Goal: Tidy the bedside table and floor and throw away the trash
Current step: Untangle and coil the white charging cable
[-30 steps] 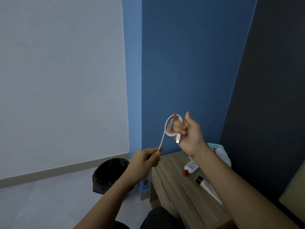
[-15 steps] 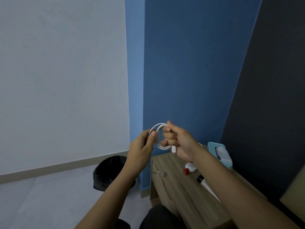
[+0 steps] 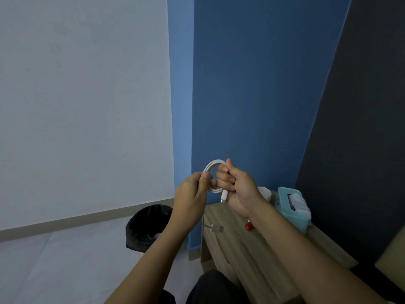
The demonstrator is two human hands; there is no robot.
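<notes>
Bedside table (image 3: 236,249) holds tissue box (image 3: 285,208) and half-hidden bottle (image 3: 248,226)

Both forearms (image 3: 153,260) bare; dark trousers (image 3: 215,286) below.

Two bare forearms reach up from the lower edge of the head view and converge, the hands raised close together, almost touching. The right hand (image 3: 238,189), wrist bent and fingers curled tight toward the camera, grips one side of a coiled white cable (image 3: 213,163), thumb pointing up beside the loop. The left hand (image 3: 190,194), its back to the camera, pinches the opposite side of the coil between thumb and fingers.
</notes>
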